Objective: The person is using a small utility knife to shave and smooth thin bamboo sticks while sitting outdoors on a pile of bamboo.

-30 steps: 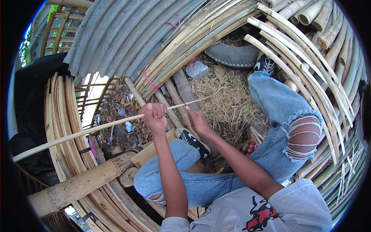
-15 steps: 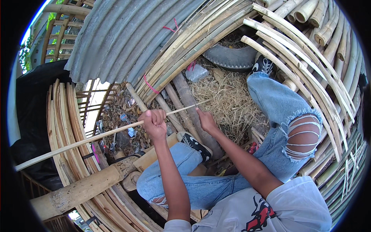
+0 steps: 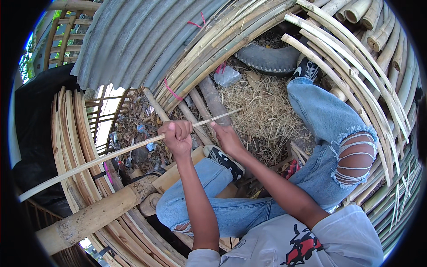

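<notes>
A long, pale bamboo strip (image 3: 106, 156) crosses in front of me, slanting from the lower left up to a thin tip over the straw. My left hand (image 3: 178, 135) is closed in a fist around it, with the thumb uppermost. Just beyond, towards the tip, my right hand (image 3: 227, 139) is closed against the strip with its thumb stretched along. Whatever my right hand grips is mostly hidden; only a small dark edge shows at the strip.
Shavings (image 3: 267, 107) cover the ground ahead, near a tyre (image 3: 269, 58). Split bamboo bundles (image 3: 231, 38) lie beside a corrugated sheet (image 3: 129, 40). A thick bamboo pole (image 3: 93, 218) lies at lower left, over more slats (image 3: 73, 147). Bamboo poles (image 3: 382, 31) are stacked at right.
My right hand has slid back along the strip, closer to my left hand. The left hand keeps its grip almost in place. The view has shifted slightly.
</notes>
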A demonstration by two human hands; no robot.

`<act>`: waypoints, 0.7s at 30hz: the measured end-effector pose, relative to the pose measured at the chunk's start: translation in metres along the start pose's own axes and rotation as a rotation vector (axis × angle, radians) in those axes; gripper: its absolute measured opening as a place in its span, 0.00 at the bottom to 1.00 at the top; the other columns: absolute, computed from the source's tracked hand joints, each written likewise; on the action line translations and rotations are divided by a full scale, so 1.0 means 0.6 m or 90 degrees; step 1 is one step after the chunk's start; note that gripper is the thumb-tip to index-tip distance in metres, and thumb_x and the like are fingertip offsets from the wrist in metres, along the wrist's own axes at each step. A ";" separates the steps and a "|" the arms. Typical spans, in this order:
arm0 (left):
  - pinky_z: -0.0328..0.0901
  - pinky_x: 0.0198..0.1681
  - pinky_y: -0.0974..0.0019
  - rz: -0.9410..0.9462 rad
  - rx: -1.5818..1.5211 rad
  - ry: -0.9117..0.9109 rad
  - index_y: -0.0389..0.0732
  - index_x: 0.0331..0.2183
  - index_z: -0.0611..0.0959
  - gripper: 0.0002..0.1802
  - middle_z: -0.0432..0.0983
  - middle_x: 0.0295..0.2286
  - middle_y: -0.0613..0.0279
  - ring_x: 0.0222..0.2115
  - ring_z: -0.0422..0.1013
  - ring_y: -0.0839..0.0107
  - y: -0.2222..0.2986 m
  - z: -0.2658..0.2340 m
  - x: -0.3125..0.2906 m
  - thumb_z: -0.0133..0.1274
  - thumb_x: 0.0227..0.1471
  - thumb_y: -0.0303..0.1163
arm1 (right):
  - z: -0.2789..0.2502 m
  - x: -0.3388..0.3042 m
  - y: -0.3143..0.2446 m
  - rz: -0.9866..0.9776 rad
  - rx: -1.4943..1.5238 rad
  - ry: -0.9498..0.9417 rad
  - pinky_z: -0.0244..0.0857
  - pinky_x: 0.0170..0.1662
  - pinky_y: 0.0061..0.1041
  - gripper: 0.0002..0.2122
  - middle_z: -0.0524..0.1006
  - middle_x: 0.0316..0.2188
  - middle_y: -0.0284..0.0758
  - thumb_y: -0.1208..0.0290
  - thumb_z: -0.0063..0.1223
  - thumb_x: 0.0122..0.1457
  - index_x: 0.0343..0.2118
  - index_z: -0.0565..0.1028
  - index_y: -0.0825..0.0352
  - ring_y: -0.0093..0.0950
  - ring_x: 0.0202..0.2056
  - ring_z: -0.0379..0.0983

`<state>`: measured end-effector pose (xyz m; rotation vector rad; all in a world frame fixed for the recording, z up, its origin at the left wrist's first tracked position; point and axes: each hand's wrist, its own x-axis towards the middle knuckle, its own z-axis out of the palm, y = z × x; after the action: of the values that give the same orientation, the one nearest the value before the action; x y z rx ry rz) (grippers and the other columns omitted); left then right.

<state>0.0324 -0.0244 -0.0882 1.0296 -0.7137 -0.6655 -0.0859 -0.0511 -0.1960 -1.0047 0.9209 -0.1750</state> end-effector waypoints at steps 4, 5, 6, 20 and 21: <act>0.39 0.13 0.69 -0.007 -0.011 0.028 0.42 0.08 0.56 0.25 0.49 0.05 0.69 0.07 0.43 0.79 0.002 0.000 0.000 0.42 0.52 0.33 | -0.036 0.014 0.023 -0.005 -0.086 0.076 0.56 0.27 0.39 0.30 0.62 0.10 0.44 0.50 0.38 0.59 0.15 0.65 0.78 0.33 0.17 0.61; 0.39 0.13 0.69 -0.001 -0.014 0.022 0.42 0.08 0.56 0.25 0.49 0.05 0.69 0.07 0.43 0.79 -0.004 0.002 0.005 0.42 0.52 0.33 | -0.051 0.032 0.035 0.004 -0.102 0.070 0.57 0.27 0.39 0.30 0.62 0.11 0.45 0.50 0.38 0.59 0.14 0.64 0.77 0.34 0.17 0.62; 0.39 0.13 0.69 -0.004 -0.021 0.026 0.42 0.08 0.56 0.25 0.49 0.05 0.69 0.07 0.43 0.78 -0.005 -0.002 0.003 0.42 0.52 0.33 | -0.046 0.034 0.034 0.002 -0.102 0.067 0.57 0.27 0.39 0.30 0.62 0.11 0.45 0.50 0.38 0.59 0.14 0.64 0.77 0.34 0.17 0.62; 0.40 0.13 0.70 -0.009 -0.007 0.066 0.44 0.08 0.56 0.25 0.48 0.05 0.70 0.07 0.43 0.78 0.001 -0.019 -0.001 0.40 0.53 0.33 | 0.005 -0.013 0.001 -0.012 -0.063 -0.020 0.58 0.31 0.40 0.29 0.63 0.14 0.51 0.51 0.36 0.61 0.18 0.68 0.79 0.38 0.20 0.64; 0.40 0.13 0.70 -0.005 -0.005 0.057 0.44 0.08 0.56 0.25 0.49 0.05 0.70 0.07 0.43 0.78 -0.001 -0.009 0.001 0.40 0.53 0.33 | 0.016 -0.026 -0.004 -0.056 -0.046 0.002 0.58 0.30 0.41 0.28 0.63 0.14 0.52 0.52 0.37 0.61 0.18 0.68 0.78 0.39 0.20 0.64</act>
<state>0.0369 -0.0224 -0.0901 1.0493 -0.6291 -0.6250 -0.0880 -0.0380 -0.1827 -1.1125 0.8912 -0.2181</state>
